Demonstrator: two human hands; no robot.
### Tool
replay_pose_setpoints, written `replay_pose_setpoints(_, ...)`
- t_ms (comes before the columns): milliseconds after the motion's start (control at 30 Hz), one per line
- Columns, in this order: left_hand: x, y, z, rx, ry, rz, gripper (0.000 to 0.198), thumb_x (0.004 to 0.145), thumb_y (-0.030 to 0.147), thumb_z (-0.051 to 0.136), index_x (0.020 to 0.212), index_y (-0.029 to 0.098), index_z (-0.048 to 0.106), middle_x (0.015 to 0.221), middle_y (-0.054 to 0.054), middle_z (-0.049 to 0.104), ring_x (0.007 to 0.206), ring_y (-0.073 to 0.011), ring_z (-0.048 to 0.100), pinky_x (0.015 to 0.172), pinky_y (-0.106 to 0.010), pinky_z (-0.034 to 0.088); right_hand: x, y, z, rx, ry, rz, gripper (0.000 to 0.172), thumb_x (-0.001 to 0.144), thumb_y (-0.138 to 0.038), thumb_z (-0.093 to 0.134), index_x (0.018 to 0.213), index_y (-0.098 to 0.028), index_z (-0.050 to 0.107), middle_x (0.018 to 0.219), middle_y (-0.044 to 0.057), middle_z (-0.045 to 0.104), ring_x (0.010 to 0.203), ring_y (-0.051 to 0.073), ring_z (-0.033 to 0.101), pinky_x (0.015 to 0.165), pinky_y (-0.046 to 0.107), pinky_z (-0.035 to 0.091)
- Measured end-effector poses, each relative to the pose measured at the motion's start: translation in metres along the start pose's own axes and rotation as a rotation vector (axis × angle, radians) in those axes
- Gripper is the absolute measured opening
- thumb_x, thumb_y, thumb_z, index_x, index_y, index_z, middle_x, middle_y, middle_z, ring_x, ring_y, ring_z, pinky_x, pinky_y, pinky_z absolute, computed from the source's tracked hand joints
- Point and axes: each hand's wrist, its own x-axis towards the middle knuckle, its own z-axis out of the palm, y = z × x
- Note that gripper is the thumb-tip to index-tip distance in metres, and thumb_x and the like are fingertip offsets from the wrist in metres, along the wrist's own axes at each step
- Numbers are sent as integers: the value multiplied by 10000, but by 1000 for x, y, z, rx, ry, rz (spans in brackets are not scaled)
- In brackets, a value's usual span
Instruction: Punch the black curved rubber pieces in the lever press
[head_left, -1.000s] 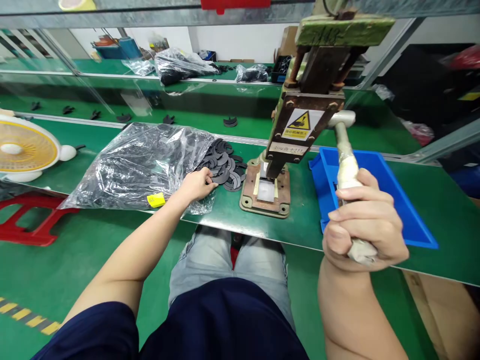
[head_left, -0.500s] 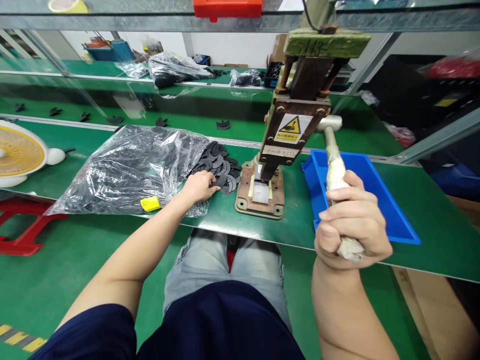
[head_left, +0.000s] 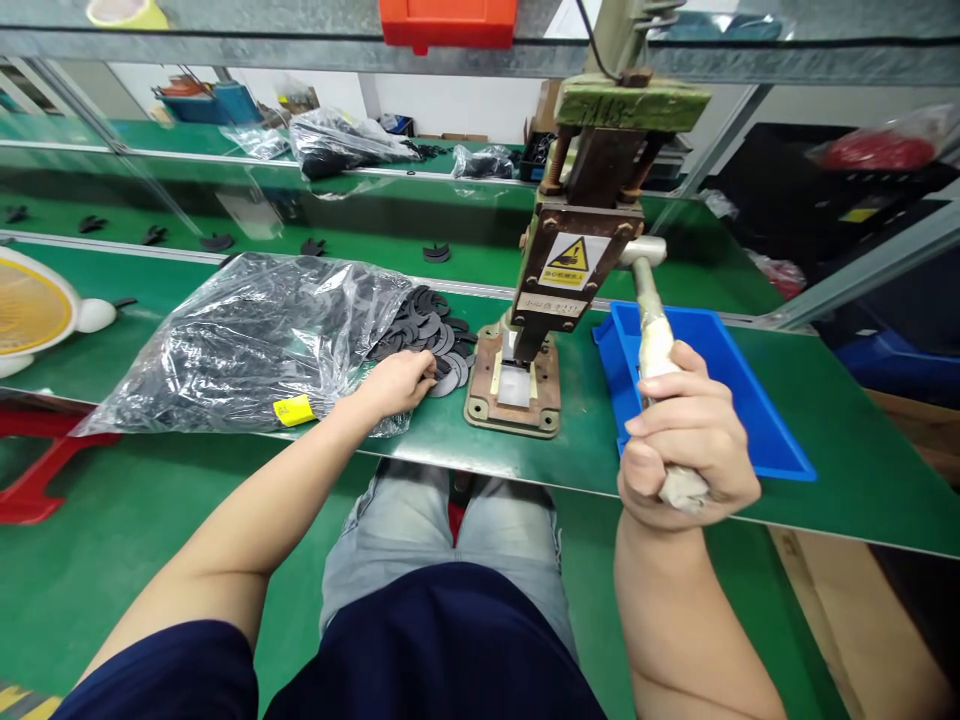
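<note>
My left hand (head_left: pixel 401 383) is closed at the near edge of a pile of black crescent-shaped pieces (head_left: pixel 427 325), its fingertips pinched on one dark piece, mostly hidden. The pile spills from the mouth of a clear plastic bag (head_left: pixel 247 340) full of dark parts. My right hand (head_left: pixel 690 440) is wrapped around the taped lever handle (head_left: pixel 655 335) of a hand press (head_left: pixel 577 240). Under its ram, a pale block (head_left: pixel 514 386) sits on the press base (head_left: pixel 480 390). A yellow warning label (head_left: pixel 574 260) is on the press front.
A blue bin (head_left: pixel 750 400) stands right of the press on the green table (head_left: pixel 847 440). At the left is a yellow-and-white fan (head_left: pixel 37 305). Several black pieces (head_left: pixel 436 253) lie spaced along the strip behind. A metal shelf (head_left: pixel 262 50) crosses overhead with a red bin (head_left: pixel 450 22).
The view has shifted slightly. My left hand stays at the pile, its fingers curled in more. My right hand keeps its grip on the lever, which looks unmoved against the press.
</note>
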Motion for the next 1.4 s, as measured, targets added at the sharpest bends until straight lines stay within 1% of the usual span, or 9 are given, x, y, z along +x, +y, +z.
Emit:
replay_pose_setpoints(167,-6,8,1,-4,16,-13,187,1051,367,581,1171,233,630,1129,-103,798,1077,-310,724,952,-454,528,0,0,1,35,26,12,192,810,-342,703,673,-283,582,653,-55,649,812,228,737,1092,664,612)
replay_pose_setpoints(300,-7,13,-1,33,-34,9,312,970,466,736,1173,249,643,1147,-95,802,1129,-335,706,953,-467,508,0,1,2,25,30,-10,195,819,-345,705,679,-280,586,649,-51,645,797,225,732,1066,671,616)
replay_pose_setpoints(533,-5,14,3,-134,-3,20,253,954,242,710,1178,232,592,1054,-61,747,973,-260,699,854,-389,519,-1,1,0,15,5,-5,259,872,-385,716,682,-273,580,678,-69,650,835,205,745,1092,656,618)
replay_pose_setpoints(667,-10,15,-9,-152,25,56,128,978,224,636,1106,227,632,1049,-62,672,928,-225,665,827,-348,530,-3,2,-1,41,2,-17,286,892,-374,741,689,-244,589,712,-66,665,875,197,743,1110,663,603)
replay_pose_setpoints(767,-12,16,-19,-76,11,87,149,972,194,601,1092,226,684,1045,-74,653,944,-234,662,853,-353,540,-3,2,-1,36,3,-15,300,905,-376,743,686,-245,585,711,-64,657,873,196,745,1104,664,610)
replay_pose_setpoints(900,-8,24,-13,-149,-12,122,156,977,212,607,1072,221,730,1033,-72,686,960,-228,683,869,-341,537,-3,1,-1,39,7,-16,315,911,-379,738,678,-244,574,709,-60,651,874,196,744,1110,671,602)
replay_pose_setpoints(1067,0,32,12,-447,16,-109,212,980,434,705,992,222,714,875,-13,728,786,-177,671,734,-297,495,-5,1,-3,30,-5,2,324,890,-368,755,678,-227,555,722,-68,664,882,198,744,1133,700,578)
replay_pose_setpoints(1200,14,32,15,-673,101,-319,322,960,532,730,941,219,657,765,3,723,691,-152,670,660,-260,497,-5,3,-2,54,-2,-22,310,893,-350,750,679,-227,562,714,-55,661,890,197,740,1130,672,580)
replay_pose_setpoints(1400,57,57,-3,-1038,-116,-356,369,981,502,764,914,207,553,647,-15,724,518,-132,661,532,-222,495,-5,3,1,61,27,-32,287,907,-362,719,693,-240,572,735,-69,653,894,171,735,1119,623,598)
